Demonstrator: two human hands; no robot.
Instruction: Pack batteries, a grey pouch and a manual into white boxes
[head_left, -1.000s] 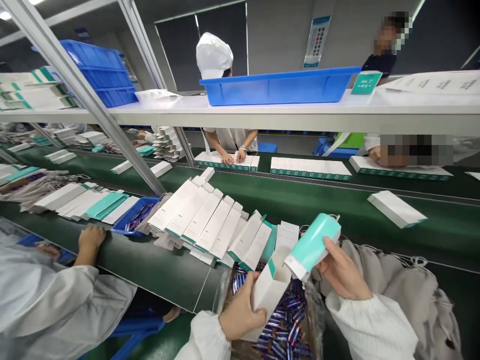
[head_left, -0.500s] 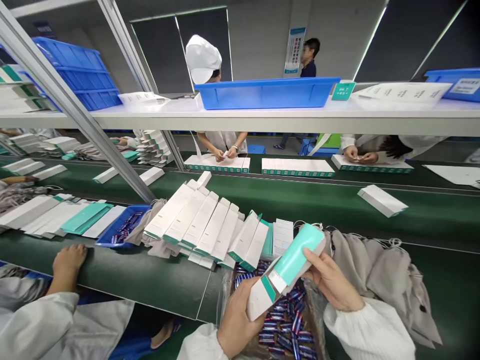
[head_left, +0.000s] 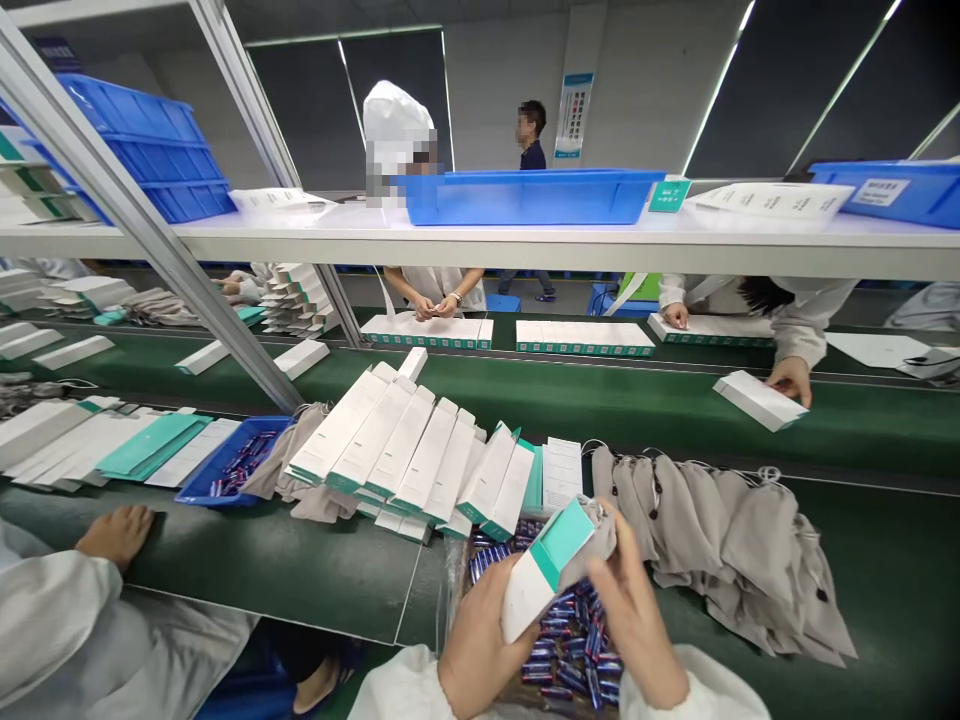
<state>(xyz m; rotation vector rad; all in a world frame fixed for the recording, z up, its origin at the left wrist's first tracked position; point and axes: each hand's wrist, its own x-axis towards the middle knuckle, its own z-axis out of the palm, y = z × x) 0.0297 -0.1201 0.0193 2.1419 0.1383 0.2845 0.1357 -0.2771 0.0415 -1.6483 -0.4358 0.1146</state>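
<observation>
My left hand is closed around the lower end of a white and teal carton, held tilted over the batteries. Grey cloth, seemingly a drawstring pouch, bulges at the carton's upper end. Around that cloth curl the fingers of my right hand, slightly blurred. Beneath both hands lie many blue batteries in a plastic-lined box. To the right is a row of grey drawstring pouches. White cartons are piled ahead, beside a printed white sheet.
A blue tray of batteries stands left, near a co-worker's hand. Overhead, a white shelf carries a blue bin, with a metal post at left. Across the green belt, another person's hand touches a carton.
My right hand has shifted from the teal face to the carton's upper end, where grey cloth now shows. Less teal is visible. Across the belt, a co-worker's hand has reached a carton.
</observation>
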